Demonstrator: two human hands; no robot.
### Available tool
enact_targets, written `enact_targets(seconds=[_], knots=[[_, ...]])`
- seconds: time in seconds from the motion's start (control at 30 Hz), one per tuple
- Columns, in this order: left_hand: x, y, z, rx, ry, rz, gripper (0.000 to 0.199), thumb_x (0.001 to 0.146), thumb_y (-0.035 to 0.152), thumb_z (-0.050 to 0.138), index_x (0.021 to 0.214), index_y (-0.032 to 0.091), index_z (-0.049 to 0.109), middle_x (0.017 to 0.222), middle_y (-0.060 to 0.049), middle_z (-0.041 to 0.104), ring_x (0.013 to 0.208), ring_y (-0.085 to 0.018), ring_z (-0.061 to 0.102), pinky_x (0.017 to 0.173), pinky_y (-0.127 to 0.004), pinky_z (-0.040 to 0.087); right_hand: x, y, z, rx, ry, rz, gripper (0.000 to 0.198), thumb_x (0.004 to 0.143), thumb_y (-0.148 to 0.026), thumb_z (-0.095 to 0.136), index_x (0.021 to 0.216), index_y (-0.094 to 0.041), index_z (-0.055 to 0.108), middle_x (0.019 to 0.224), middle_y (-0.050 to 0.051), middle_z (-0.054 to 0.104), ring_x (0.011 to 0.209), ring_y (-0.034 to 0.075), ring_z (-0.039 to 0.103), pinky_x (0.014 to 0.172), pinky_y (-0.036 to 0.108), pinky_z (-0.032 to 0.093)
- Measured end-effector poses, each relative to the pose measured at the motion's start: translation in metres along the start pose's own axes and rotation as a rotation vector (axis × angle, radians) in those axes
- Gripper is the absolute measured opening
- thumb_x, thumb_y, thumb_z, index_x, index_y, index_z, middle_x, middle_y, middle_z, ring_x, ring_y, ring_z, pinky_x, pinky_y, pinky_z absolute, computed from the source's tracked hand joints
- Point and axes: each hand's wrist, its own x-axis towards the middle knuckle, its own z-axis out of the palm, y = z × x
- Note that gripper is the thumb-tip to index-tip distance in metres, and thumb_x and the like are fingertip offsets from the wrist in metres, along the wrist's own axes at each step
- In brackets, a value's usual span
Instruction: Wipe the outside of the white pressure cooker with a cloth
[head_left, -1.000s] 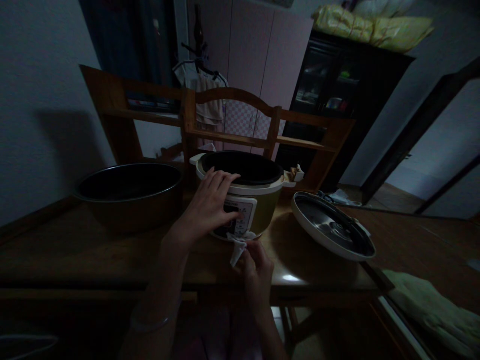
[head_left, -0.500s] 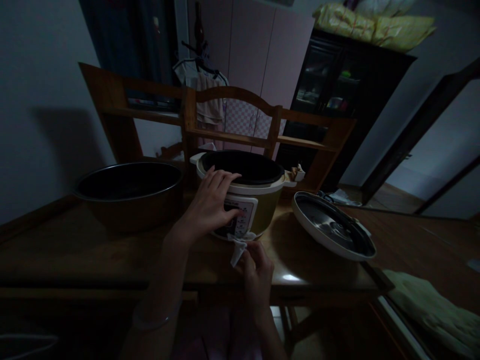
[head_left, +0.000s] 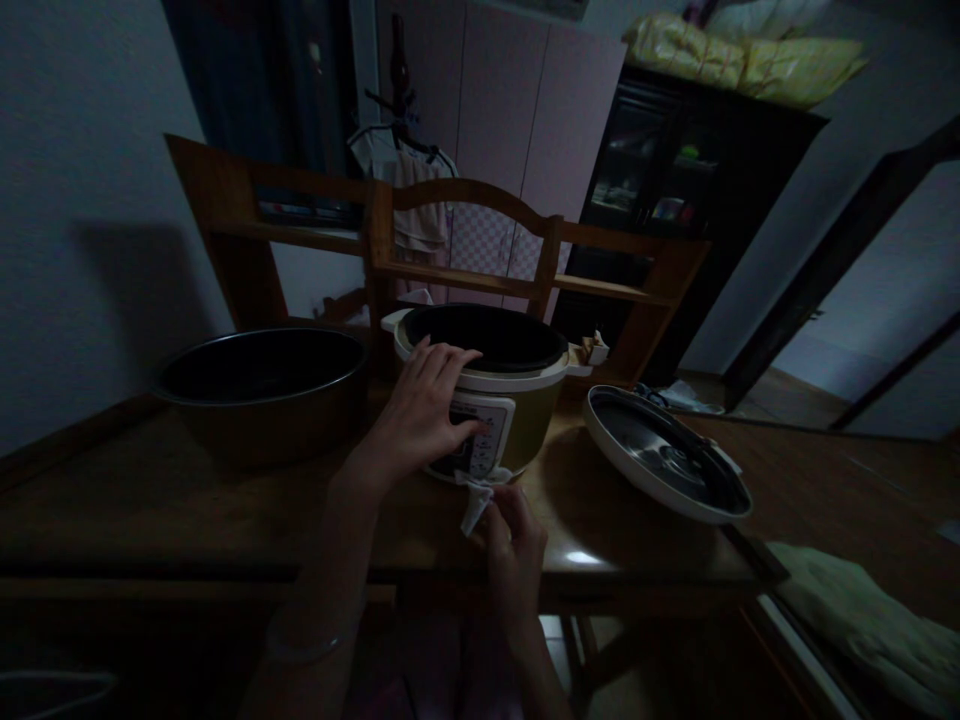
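A lidless electric cooker [head_left: 541, 415] with a white rim, green side and front control panel stands on the wooden desk. My left hand [head_left: 429, 405] grips it from the front: the fingers bend over its rim and the thumb lies against the panel. Low in front of the cooker, my right hand [head_left: 516, 535] pinches a white tissue [head_left: 475, 505], whose upper part touches the cooker's base. A large dark pot [head_left: 262, 425] stands open to the left. On the right, a round lid [head_left: 667, 450] rests with its shiny inside facing up.
The wooden desk [head_left: 420, 540] has a raised shelf back [head_left: 465, 192] behind the cooker. A dark glass-fronted cabinet [head_left: 652, 170] and pink wardrobe doors [head_left: 499, 90] stand farther back. Pale green cloth [head_left: 862, 620] lies low at the right. The room is dim.
Almost nothing differs. Both hands keep their places on the cooker and the tissue; the view has shifted very slightly.
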Motion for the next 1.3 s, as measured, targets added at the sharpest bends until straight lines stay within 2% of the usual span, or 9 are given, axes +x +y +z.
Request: enact_targets(seconds=[0.23, 0.43, 0.6, 0.77, 0.9, 1.03, 1.17, 1.3], knots=[[0.001, 0.000, 0.000, -0.019, -0.005, -0.003, 0.078, 0.070, 0.038, 0.080, 0.136, 0.022, 0.042, 0.131, -0.007, 0.053, 0.132, -0.028, 0.047, 0.126, -0.054, 0.016, 0.000, -0.002, 0.000, -0.011, -0.012, 0.024, 0.014, 0.095, -0.029, 0.056, 0.098, -0.023, 0.068, 0.093, 0.002, 0.073, 0.086, 0.019, 0.068, 0.073, 0.026, 0.051], [0.000, -0.001, -0.002, -0.012, -0.028, 0.005, 0.081, 0.070, 0.040, 0.080, 0.138, 0.022, 0.040, 0.133, -0.008, 0.052, 0.134, -0.029, 0.044, 0.126, -0.055, 0.015, 0.001, -0.018, -0.004, 0.009, 0.002, -0.010, 0.014, 0.095, -0.030, 0.057, 0.097, -0.023, 0.069, 0.095, 0.002, 0.074, 0.088, 0.019, 0.069, 0.077, 0.027, 0.050], [0.000, -0.001, -0.001, -0.014, -0.014, 0.004, 0.080, 0.071, 0.041, 0.080, 0.138, 0.022, 0.041, 0.133, -0.008, 0.052, 0.133, -0.028, 0.045, 0.126, -0.054, 0.015, 0.008, -0.042, -0.016, 0.060, 0.134, -0.103, 0.019, 0.095, -0.031, 0.058, 0.109, -0.024, 0.069, 0.113, 0.005, 0.073, 0.108, 0.023, 0.067, 0.094, 0.035, 0.049], [0.001, -0.001, 0.001, -0.013, 0.000, 0.001, 0.076, 0.072, 0.040, 0.079, 0.137, 0.022, 0.043, 0.132, -0.008, 0.053, 0.132, -0.028, 0.046, 0.125, -0.054, 0.017, 0.022, -0.066, -0.023, 0.059, 0.166, -0.213, 0.021, 0.095, -0.027, 0.057, 0.113, -0.025, 0.068, 0.117, 0.005, 0.072, 0.112, 0.022, 0.066, 0.097, 0.036, 0.050], [0.002, -0.002, 0.002, -0.015, 0.001, -0.004, 0.077, 0.071, 0.040, 0.080, 0.137, 0.021, 0.044, 0.132, -0.008, 0.053, 0.131, -0.028, 0.047, 0.126, -0.054, 0.016, 0.033, -0.074, -0.019, 0.074, 0.136, -0.263, 0.023, 0.095, -0.024, 0.055, 0.115, -0.026, 0.067, 0.118, 0.005, 0.071, 0.111, 0.022, 0.067, 0.096, 0.036, 0.051], [0.001, -0.004, 0.003, -0.015, -0.010, 0.001, 0.078, 0.072, 0.044, 0.079, 0.138, 0.021, 0.043, 0.133, -0.008, 0.053, 0.132, -0.028, 0.045, 0.125, -0.055, 0.016, 0.041, -0.077, -0.013, -0.006, 0.086, -0.328, 0.021, 0.095, -0.022, 0.054, 0.112, -0.025, 0.067, 0.115, 0.005, 0.071, 0.107, 0.021, 0.067, 0.094, 0.035, 0.050], [0.000, -0.005, 0.004, -0.016, 0.001, -0.004, 0.073, 0.075, 0.039, 0.076, 0.137, 0.022, 0.043, 0.133, -0.007, 0.053, 0.133, -0.027, 0.046, 0.126, -0.053, 0.014, 0.047, -0.077, -0.009, -0.081, 0.041, -0.383, 0.023, 0.095, -0.018, 0.053, 0.112, -0.025, 0.066, 0.113, 0.004, 0.071, 0.107, 0.020, 0.066, 0.093, 0.032, 0.049], [-0.001, -0.003, 0.003, -0.022, -0.006, -0.006, 0.075, 0.073, 0.038, 0.077, 0.138, 0.022, 0.042, 0.134, -0.008, 0.053, 0.133, -0.027, 0.045, 0.126, -0.054, 0.015, 0.049, -0.075, -0.010, -0.093, 0.026, -0.408, 0.023, 0.094, -0.017, 0.053, 0.111, -0.025, 0.066, 0.111, 0.004, 0.070, 0.106, 0.020, 0.065, 0.091, 0.031, 0.048]])
